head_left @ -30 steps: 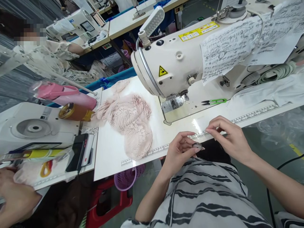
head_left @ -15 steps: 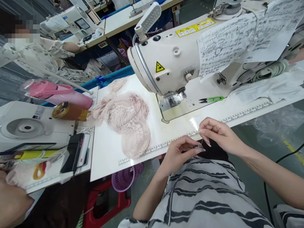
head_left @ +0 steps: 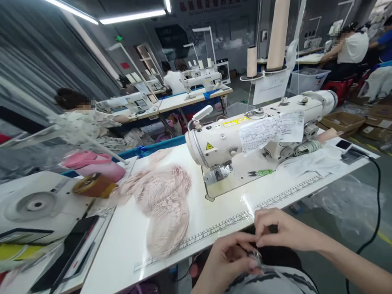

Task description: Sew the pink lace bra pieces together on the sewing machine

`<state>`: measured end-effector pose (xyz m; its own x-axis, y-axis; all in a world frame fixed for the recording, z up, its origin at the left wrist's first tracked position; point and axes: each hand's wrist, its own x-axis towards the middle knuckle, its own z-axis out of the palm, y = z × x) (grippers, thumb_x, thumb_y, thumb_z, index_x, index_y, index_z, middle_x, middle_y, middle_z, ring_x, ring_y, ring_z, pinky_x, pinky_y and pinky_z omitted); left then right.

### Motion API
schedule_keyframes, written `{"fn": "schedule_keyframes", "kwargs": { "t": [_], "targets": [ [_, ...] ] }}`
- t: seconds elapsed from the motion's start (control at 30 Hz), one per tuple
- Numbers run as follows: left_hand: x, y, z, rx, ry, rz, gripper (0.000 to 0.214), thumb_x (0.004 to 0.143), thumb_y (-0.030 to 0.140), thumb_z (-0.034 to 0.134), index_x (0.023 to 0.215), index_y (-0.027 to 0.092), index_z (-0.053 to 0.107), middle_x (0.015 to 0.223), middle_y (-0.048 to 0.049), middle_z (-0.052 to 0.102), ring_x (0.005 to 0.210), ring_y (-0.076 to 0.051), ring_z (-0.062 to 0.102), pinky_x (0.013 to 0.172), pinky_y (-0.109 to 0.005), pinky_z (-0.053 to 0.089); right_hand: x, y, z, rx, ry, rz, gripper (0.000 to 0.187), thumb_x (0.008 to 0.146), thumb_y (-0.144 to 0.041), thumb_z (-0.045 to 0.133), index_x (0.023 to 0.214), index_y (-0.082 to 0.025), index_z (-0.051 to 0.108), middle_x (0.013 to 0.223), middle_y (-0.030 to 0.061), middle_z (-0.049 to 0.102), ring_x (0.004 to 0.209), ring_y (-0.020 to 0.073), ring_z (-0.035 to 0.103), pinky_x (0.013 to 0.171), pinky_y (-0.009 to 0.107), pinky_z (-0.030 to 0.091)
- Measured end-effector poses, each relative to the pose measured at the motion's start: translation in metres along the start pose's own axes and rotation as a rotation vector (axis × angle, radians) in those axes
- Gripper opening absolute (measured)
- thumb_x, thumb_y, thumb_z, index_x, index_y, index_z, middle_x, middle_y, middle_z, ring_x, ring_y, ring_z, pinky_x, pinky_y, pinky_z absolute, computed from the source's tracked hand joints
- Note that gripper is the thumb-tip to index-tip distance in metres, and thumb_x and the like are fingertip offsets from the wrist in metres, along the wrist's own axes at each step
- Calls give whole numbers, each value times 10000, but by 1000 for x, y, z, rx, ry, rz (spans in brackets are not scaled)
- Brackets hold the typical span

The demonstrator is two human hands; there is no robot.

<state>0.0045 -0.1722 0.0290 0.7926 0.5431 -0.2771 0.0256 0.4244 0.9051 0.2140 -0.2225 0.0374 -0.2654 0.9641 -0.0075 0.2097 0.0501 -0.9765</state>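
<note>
Two hands at work just off the front edge of the bench [head_left: 107,255]. Left hand [head_left: 225,259] is gripping one round metal bobbin part [head_left: 254,256], shiny silver, partly covered. Right hand [head_left: 280,228] is pinching right beside it, can't tell on what. One green thread snips [head_left: 263,172] is lying near one sewing machine [head_left: 221,153]; one pale pink lace piece [head_left: 168,208] is bunching toward the bench's left edge. Two handwritten sheets [head_left: 257,134] are hanging, illegible. One yellow warning triangle [head_left: 209,145] is showing.
</note>
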Motion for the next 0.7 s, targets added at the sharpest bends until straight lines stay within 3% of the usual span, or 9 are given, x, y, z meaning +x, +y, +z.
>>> {"fn": "schedule_keyframes", "kwargs": {
  "t": [0.13,0.27,0.4,0.47,0.53,0.7],
  "targets": [
    [-11,-10,-8,204,-111,133,274,688,375,811,945,291,768,857,-57,640,690,-125,663,628,-199,524,1,14,18,296,-117,78,139,774,-301,710,740,-172,672,733,-8,553,648,94,490,607,236,346],
    [-22,-18,-15,321,-51,244,295,683,419,807,932,266,774,791,-59,614,649,-88,593,620,-173,499,5,39,40,523,-200,120,228,713,-329,767,705,-135,648,669,-22,537,577,64,444,548,211,297],
    [-35,-20,-14,320,22,330,234,696,397,805,901,287,777,937,-63,597,784,-108,603,779,-226,518,9,51,58,666,-252,165,219,694,-286,780,683,-131,627,658,-25,544,555,61,454,555,213,305],
    [-38,-23,-13,269,53,368,218,683,349,821,889,292,777,1075,-72,590,835,-120,619,814,-245,520,10,51,66,710,-271,184,230,696,-274,777,649,-128,607,630,-24,538,563,68,462,576,218,313],
    [-39,-28,-12,151,44,358,211,686,296,823,891,275,777,1089,-79,612,798,-115,640,751,-228,531,12,50,73,740,-278,200,263,684,-280,784,611,-125,584,605,-22,530,586,77,475,600,221,323],
    [-42,-37,-8,-221,-25,236,174,663,199,833,827,205,778,753,-31,630,683,-147,688,652,-240,552,10,61,81,697,-237,293,291,662,-319,794,634,-134,571,604,-38,510,548,68,452,563,212,324]
  ]
}}
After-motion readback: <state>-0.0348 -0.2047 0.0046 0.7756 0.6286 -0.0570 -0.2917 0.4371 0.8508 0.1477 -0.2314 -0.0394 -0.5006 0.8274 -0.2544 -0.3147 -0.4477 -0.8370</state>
